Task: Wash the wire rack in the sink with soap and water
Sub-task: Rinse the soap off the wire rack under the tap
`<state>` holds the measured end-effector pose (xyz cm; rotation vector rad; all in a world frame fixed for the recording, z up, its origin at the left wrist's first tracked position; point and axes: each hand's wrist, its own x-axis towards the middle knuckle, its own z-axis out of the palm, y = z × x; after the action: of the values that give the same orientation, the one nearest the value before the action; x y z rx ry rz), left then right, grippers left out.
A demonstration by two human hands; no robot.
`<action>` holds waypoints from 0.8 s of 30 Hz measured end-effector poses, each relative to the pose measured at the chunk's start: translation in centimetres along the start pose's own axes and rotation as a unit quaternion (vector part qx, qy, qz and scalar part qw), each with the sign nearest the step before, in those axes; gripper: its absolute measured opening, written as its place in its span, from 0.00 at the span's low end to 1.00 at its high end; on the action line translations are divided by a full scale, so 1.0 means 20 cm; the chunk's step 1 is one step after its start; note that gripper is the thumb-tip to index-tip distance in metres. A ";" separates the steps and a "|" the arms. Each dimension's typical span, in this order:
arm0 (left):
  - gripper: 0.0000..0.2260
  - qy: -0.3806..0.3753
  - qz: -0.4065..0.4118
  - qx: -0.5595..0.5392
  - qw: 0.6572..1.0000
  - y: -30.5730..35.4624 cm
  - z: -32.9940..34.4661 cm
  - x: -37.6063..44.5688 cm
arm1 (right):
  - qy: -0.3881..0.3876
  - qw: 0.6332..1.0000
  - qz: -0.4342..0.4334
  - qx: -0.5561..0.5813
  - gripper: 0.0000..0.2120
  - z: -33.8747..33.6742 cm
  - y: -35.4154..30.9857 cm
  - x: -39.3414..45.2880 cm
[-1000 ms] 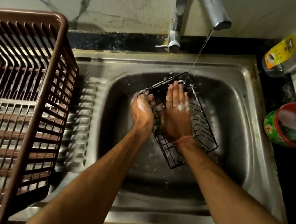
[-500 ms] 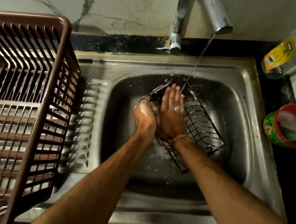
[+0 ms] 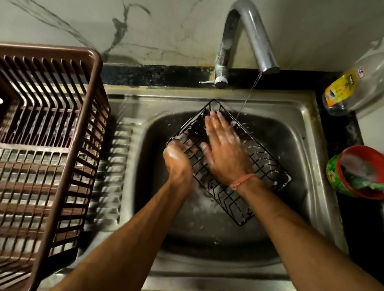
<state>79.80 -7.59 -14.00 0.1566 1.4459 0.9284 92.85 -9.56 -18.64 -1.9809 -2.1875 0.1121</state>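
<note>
Head view, rack: we tilt black wire rack (image 3: 254, 160) in steel sink (image 3: 316, 150).
Left hand (image 3: 178, 160): curled, seemingly gripping its corner.
Right hand (image 3: 225, 148): flat, fingers straight, pressing it.

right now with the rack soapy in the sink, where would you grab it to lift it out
Probably by the rim wire of the wire rack, coming from the left edge, where the left hand already curls round it. The rack sits tilted in the sink, that edge raised, and the right hand lies flat across the grid.
</note>
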 end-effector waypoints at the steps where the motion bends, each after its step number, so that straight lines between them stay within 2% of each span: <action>1: 0.20 0.002 -0.003 0.004 1.000 0.01 0.01 0.00 | -0.024 0.999 -0.022 -0.029 0.34 0.00 -0.01 -0.01; 5: 0.20 0.001 -0.015 0.012 1.000 0.03 0.05 -0.05 | -0.060 0.990 -0.108 -0.071 0.36 -0.03 0.01 -0.07; 7: 0.20 -0.007 -0.007 0.011 1.000 0.03 0.07 -0.08 | -0.047 0.994 -0.067 -0.073 0.36 -0.06 0.06 -0.08; 10: 0.18 0.001 0.016 0.015 1.000 0.03 0.12 -0.13 | -0.016 0.998 0.056 -0.037 0.34 -0.12 0.04 -0.09; 12: 0.16 0.017 0.024 0.016 0.999 0.05 0.16 -0.16 | -0.007 0.998 0.067 -0.006 0.35 -0.14 -0.02 -0.09; 14: 0.17 0.015 0.025 0.015 0.999 0.08 0.17 -0.19 | -0.032 0.999 -0.005 0.001 0.34 -0.16 -0.05 -0.09; 17: 0.18 0.034 0.025 0.024 0.999 0.13 0.12 -0.25 | -0.081 0.988 -0.115 -0.056 0.36 -0.23 0.06 -0.09; 19: 0.19 0.034 0.025 0.019 0.999 0.15 0.11 -0.28 | -0.084 0.991 -0.084 -0.063 0.36 -0.29 0.10 -0.10; 22: 0.17 0.037 0.028 0.020 0.999 0.18 0.16 -0.34 | -0.043 0.998 0.035 -0.016 0.35 -0.33 -0.01 -0.12; 23: 0.16 0.046 0.021 0.034 0.998 0.20 0.18 -0.37 | -0.044 0.998 0.042 0.002 0.35 -0.33 -0.05 -0.12; 24: 0.14 0.061 0.013 0.042 0.997 0.21 0.18 -0.38 | -0.066 0.998 0.013 0.015 0.35 -0.33 -0.08 -0.13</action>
<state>82.16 -8.03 -4.91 0.1847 1.5997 0.9105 92.84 -12.83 -12.16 -2.0399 -2.2244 0.2856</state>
